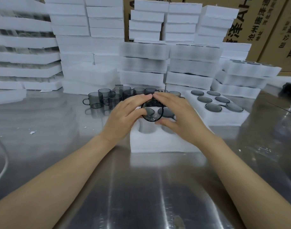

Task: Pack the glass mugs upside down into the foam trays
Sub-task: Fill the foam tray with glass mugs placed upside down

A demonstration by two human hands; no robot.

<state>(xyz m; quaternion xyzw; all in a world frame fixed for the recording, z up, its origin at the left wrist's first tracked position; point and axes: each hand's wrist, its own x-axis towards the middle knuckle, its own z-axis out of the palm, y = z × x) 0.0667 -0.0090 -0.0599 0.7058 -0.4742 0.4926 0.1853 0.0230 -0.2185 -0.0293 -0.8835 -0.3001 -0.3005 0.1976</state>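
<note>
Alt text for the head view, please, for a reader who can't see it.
The left hand and right hand hold a smoky grey glass mug above a white foam tray on a shiny steel table. Beyond lie loose grey mugs, a filled six-mug foam tray and stacks of white foam trays.

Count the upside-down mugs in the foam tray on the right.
6. All sit in the right foam tray, three rows of two: back pair, middle pair, front pair. None seems hidden.
</note>
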